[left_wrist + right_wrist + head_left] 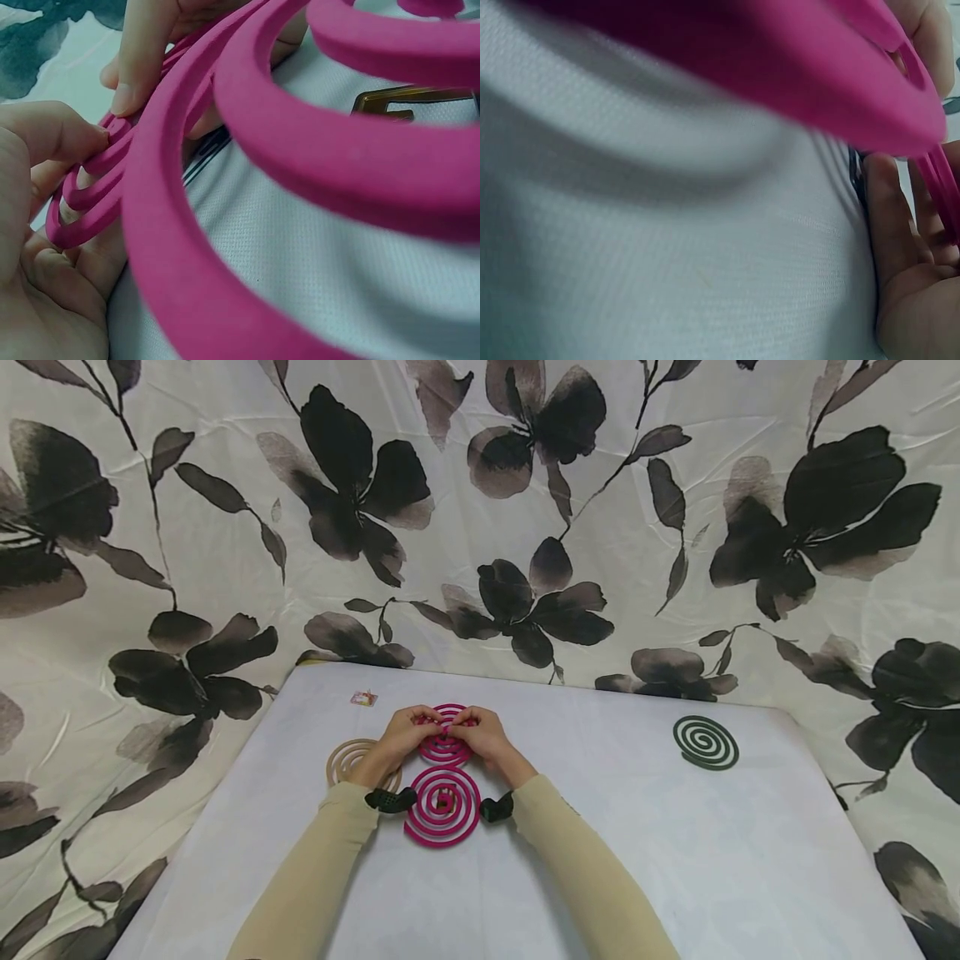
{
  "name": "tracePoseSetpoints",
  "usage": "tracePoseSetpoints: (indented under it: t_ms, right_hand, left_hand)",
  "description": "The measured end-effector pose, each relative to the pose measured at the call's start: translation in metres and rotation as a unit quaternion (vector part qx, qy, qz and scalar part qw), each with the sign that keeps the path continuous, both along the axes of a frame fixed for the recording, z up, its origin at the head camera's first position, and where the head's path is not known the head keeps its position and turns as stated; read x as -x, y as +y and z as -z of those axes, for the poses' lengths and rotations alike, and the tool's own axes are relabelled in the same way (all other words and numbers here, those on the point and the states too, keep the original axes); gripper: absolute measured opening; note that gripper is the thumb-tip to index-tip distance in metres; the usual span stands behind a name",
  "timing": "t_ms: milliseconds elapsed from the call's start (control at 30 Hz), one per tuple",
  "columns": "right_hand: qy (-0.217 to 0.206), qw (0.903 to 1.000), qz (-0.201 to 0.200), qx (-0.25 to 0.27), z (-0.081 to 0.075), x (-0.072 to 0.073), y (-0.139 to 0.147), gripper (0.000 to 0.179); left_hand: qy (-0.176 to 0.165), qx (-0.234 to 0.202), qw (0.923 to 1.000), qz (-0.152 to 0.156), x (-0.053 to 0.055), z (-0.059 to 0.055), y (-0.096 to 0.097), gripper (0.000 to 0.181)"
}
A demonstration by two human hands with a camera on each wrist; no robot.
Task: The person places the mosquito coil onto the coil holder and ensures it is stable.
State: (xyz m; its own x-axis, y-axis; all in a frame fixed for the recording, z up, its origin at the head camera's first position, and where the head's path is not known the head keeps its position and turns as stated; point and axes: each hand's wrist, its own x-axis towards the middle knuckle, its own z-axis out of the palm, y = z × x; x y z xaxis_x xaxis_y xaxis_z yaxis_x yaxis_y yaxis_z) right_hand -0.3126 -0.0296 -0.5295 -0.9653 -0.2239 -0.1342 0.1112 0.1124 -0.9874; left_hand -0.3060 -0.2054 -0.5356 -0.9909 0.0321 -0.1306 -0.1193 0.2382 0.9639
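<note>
A pink mosquito coil [446, 755] is held at its centre between both hands. My left hand [397, 737] pinches it from the left, thumb and fingertip on the spiral in the left wrist view. From the other side my right hand [489, 739] pinches the same middle part; its own view shows only part of the fingers. Nearer the body a second pink coil [411, 810] stands off the cloth, its shadow below it in the left wrist view. Whether the two pink coils touch, I cannot tell. Beneath the nearer one shows a gold-coloured metal piece [375, 99].
A tan coil [337, 762] lies partly under the left wrist. At the far right of the white table [600, 827] is a green coil [706, 743]. A small colourful packet [363, 697] lies at the back left. Flower-patterned cloth [450, 527] hangs behind.
</note>
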Motion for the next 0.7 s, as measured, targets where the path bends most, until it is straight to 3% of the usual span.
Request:
tracePoseSetpoints:
  t_ms: [700]
  right_hand:
    - [-0.02,0.9998,0.0,-0.001,-0.0013,-0.0005,-0.0005,0.009]
  left_hand:
    - [-0.003,0.007,1.0,0.003,0.0008,0.0024,-0.0008,0.019]
